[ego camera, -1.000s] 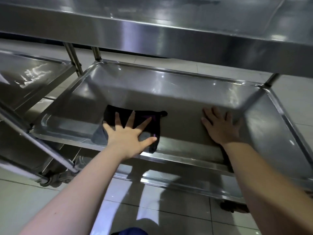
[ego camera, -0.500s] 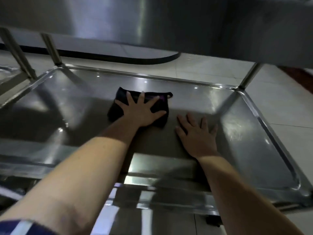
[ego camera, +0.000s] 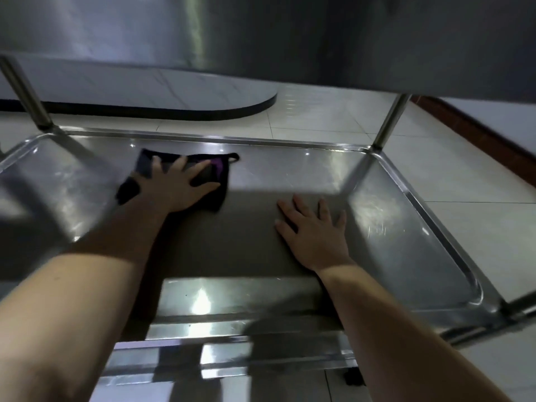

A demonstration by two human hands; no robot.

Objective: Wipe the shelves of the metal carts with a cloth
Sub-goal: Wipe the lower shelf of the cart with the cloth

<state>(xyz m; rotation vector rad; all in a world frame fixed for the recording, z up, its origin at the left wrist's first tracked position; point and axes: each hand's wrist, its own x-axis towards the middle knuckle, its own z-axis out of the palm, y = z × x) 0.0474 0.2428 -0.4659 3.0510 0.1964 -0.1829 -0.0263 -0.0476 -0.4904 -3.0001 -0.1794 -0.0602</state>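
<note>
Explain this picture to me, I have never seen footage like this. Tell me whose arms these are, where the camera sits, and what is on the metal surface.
There is no machine here. The arms belong to a person, and the single camera is worn on that person's head, looking forward and down, so you see the scene as the person does. The left hand lies flat with spread fingers on a dark cloth, pressing it onto the shelf of a steel cart. The right hand rests flat on the bare metal beside it, apart from the cloth. Neither hand grips anything. The grey band across the top is the upper shelf of the cart, seen from below. Beyond the cart are pale floor tiles.
</note>
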